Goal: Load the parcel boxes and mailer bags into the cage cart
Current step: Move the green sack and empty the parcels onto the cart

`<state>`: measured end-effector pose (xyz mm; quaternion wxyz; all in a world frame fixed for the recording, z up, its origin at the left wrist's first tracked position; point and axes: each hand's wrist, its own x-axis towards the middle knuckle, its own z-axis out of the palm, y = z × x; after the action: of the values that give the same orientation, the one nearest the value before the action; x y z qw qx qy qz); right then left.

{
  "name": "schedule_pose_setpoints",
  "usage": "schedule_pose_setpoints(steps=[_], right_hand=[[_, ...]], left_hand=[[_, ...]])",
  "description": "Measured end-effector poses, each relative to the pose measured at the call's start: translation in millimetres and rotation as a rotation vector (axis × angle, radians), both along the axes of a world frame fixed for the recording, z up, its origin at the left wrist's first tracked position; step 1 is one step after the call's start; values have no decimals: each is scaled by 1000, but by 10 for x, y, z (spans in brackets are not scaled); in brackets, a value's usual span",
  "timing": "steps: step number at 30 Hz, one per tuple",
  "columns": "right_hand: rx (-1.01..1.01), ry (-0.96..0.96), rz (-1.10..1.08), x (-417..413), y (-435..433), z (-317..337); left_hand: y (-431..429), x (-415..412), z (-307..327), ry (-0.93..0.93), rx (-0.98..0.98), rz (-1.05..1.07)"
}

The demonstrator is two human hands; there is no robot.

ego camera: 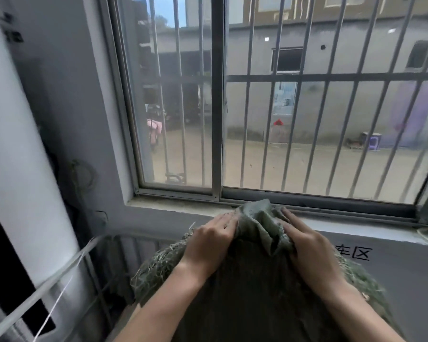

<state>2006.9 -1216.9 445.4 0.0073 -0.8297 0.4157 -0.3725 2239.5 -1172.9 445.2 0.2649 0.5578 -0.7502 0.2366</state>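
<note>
A large grey-green woven sack (255,287) with frayed edges fills the lower middle of the head view, raised in front of me. My left hand (208,245) grips its bunched top from the left. My right hand (307,245) grips the same bunched fabric from the right. The metal bars of the cage cart (89,248) show at lower left, under and beside the sack. What the sack holds is hidden.
A barred window (282,107) is straight ahead, its sill (183,208) just beyond the sack. A white column (17,169) stands at left. A grey wall with black characters (356,253) lies at right.
</note>
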Motion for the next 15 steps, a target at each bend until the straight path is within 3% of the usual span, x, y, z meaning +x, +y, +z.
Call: schedule_pose_setpoints(steps=[7,15], right_hand=[[80,44,-42,1135,-77,-334],[131,102,-124,1788,-188,-613]], left_hand=[[-238,1206,-358,20,-3,-80],[-452,1945,-485,38,136,-168]])
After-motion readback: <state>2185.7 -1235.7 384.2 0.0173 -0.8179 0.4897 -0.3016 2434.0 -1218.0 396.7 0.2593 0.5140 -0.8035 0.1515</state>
